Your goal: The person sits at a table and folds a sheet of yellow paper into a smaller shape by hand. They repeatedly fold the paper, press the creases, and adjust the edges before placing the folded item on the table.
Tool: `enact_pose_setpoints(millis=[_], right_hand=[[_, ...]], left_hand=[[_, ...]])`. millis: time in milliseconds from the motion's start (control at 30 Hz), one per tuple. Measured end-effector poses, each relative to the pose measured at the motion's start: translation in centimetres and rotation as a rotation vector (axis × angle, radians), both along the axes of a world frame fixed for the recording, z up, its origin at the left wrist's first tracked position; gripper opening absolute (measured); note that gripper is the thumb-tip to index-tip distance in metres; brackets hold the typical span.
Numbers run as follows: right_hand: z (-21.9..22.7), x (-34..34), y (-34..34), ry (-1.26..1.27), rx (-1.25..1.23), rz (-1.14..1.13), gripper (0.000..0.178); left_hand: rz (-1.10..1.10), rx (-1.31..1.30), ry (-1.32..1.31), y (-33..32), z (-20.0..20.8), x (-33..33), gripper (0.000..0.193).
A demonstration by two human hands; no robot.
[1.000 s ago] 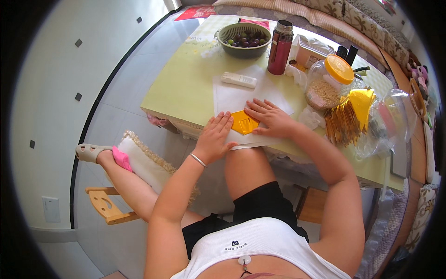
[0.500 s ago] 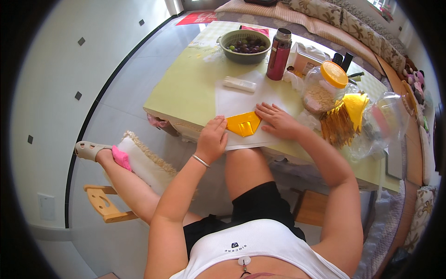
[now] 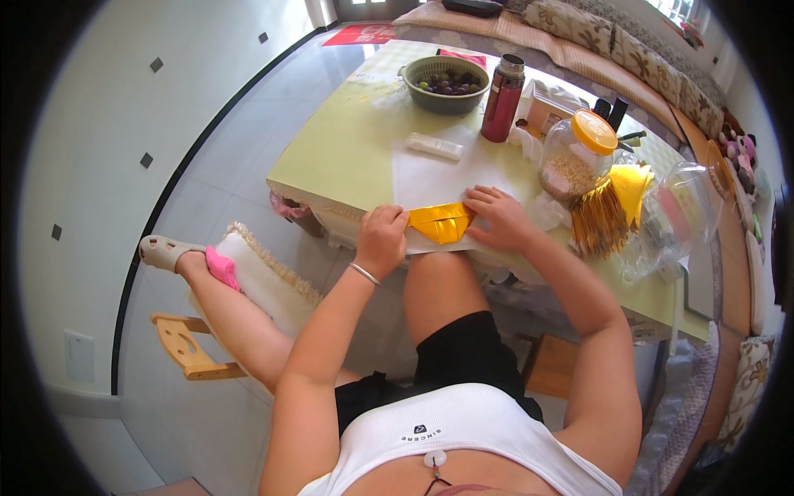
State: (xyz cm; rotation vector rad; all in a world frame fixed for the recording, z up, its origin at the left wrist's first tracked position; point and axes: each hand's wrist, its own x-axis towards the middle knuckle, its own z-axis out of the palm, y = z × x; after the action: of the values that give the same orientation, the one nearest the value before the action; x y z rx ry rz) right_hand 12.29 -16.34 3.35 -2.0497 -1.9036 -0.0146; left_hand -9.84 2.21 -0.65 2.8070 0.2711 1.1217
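Note:
A sheet of shiny gold foil paper (image 3: pixel 440 221), folded into a band with a tapered lower flap, lies at the table's near edge on a white sheet (image 3: pixel 469 172). My left hand (image 3: pixel 382 240) is closed on its left end, the fingertips pinching it. At the other end, my right hand (image 3: pixel 500 217) grips the paper, fingers bent over it and thumb near the lower flap. The fingertips partly cover both ends. To the right sits a fanned stack of gold foil pieces (image 3: pixel 622 194).
On the pale green table (image 3: pixel 339 136) are a colander of grapes (image 3: pixel 444 99), a red thermos (image 3: pixel 501 103), a white elongated object (image 3: pixel 434 147), a yellow-lidded jar (image 3: pixel 571 161) and a clear plastic bag (image 3: pixel 691 207). A wooden stool (image 3: pixel 190 351) stands at lower left.
The gold paper's upper edge now shows a folded band. My right hand has gone from lying flat to gripping the right end; my left fingers have closed more tightly. The view has shifted slightly.

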Motion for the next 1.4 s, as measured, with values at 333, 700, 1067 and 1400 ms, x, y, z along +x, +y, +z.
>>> enact_pose_setpoints(millis=[333, 700, 1067, 1400], right_hand=[[-0.9, -1.1, -0.6, 0.158, 0.165, 0.051, 0.032], [1.0, -14.0, 0.5, 1.426, 0.623, -0.13, 0.014], [-1.1, -21.4, 1.2, 1.404, 0.501, -0.003, 0.011], [-1.5, -24.4, -0.2, 1.491, 0.424, 0.214, 0.024]], left_hand=[[-0.068, -0.527, -0.158, -0.8, 0.1, -1.4, 0.008], [-0.133, -1.715, -0.767, -4.9, 0.3, -10.8, 0.011], [-0.109, -1.599, -1.011, -8.7, -0.1, -20.0, 0.01], [0.068, -1.47, -1.039, -10.6, 0.0, -24.4, 0.011]])
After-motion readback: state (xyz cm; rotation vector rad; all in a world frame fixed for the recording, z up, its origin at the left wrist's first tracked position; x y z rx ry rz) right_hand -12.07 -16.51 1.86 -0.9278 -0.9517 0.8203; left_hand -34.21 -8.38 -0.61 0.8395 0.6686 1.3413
